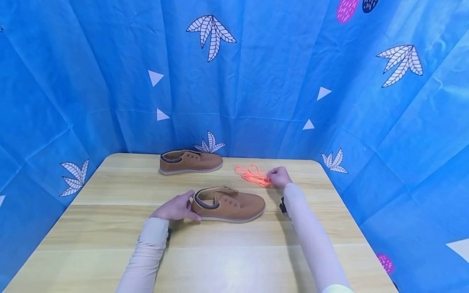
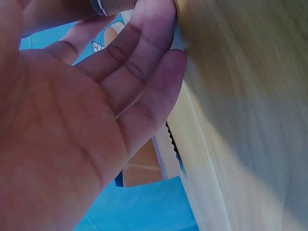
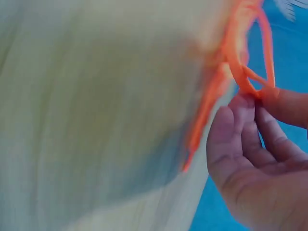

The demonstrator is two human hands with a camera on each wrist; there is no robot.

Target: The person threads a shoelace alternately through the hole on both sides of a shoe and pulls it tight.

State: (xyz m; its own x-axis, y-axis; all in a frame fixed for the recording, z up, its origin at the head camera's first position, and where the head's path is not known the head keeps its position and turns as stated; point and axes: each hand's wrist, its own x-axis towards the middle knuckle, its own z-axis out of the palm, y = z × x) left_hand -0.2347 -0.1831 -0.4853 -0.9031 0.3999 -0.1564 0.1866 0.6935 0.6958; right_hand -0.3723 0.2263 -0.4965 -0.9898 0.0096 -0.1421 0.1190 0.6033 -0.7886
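Observation:
A brown shoe (image 1: 242, 205), with no lace in its eyelets, lies on its sole with the toe pointing right in the head view. My left hand (image 1: 179, 207) grips its heel, thumb on the near side and fingers at the back. In the left wrist view, the palm and curled fingers of the left hand (image 2: 96, 101) fill much of the picture, and only part of the shoe (image 2: 60, 14) shows. Beyond the toe, to the right, lies a looped orange shoelace (image 1: 253, 176). My right hand (image 1: 280, 177) pinches this shoelace (image 3: 235, 57) between thumb and fingertips.
A second brown shoe (image 1: 190, 162), also unlaced, stands near the back edge of the wooden table (image 1: 227, 260). Blue curtains (image 1: 271, 81) with leaf and triangle prints hang behind and along both sides.

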